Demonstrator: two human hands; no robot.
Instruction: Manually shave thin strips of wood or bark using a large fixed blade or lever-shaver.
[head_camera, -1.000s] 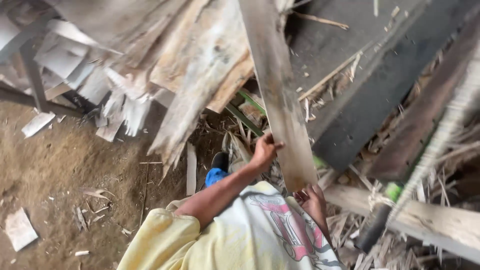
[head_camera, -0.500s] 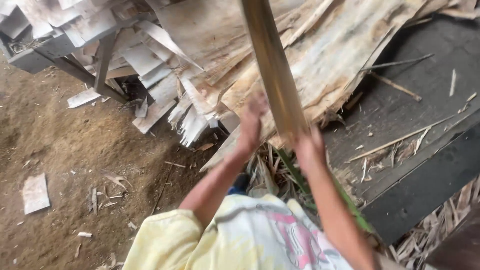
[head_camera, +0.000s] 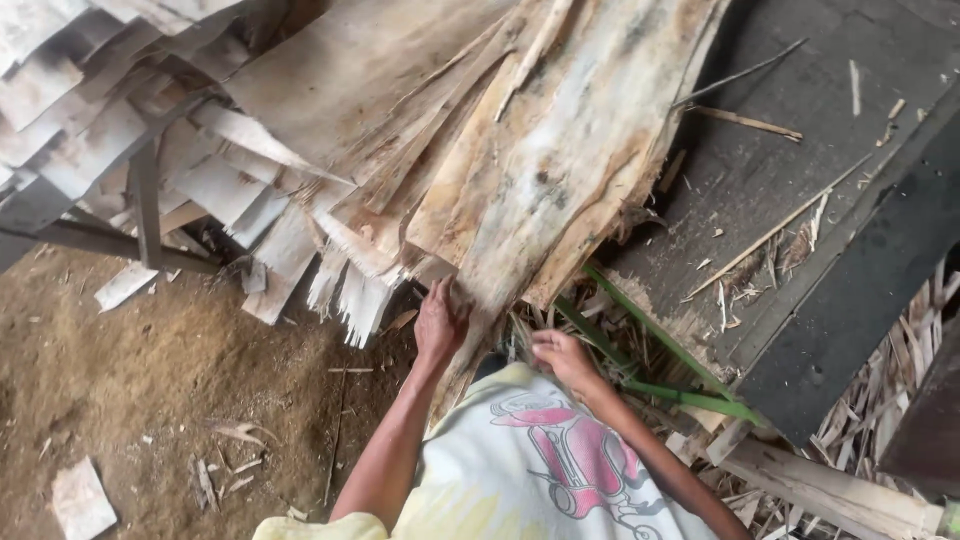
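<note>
A big pile of thin, pale wood veneer sheets (head_camera: 560, 150) leans across the upper middle of the view. My left hand (head_camera: 440, 322) reaches up to the pile's lower edge, its fingers on the end of a long narrow veneer strip (head_camera: 478, 300) lying on the pile. My right hand (head_camera: 563, 358) hovers just right of that strip's end with fingers loosely curled and nothing in them. My pale printed shirt (head_camera: 530, 470) fills the bottom centre.
A dark, flat machine bed (head_camera: 800, 170) with splinters on it lies at the right, above green metal bars (head_camera: 660, 345). More veneer stacks on a metal frame (head_camera: 145, 200) stand at upper left. Brown dirt floor (head_camera: 150, 400) with wood scraps (head_camera: 80, 500) spreads at the left. A pale plank (head_camera: 830, 490) lies at lower right.
The long strip that both hands held upright now lies on the pile. My right hand has come off it and dropped lower. The view has shifted toward the pile.
</note>
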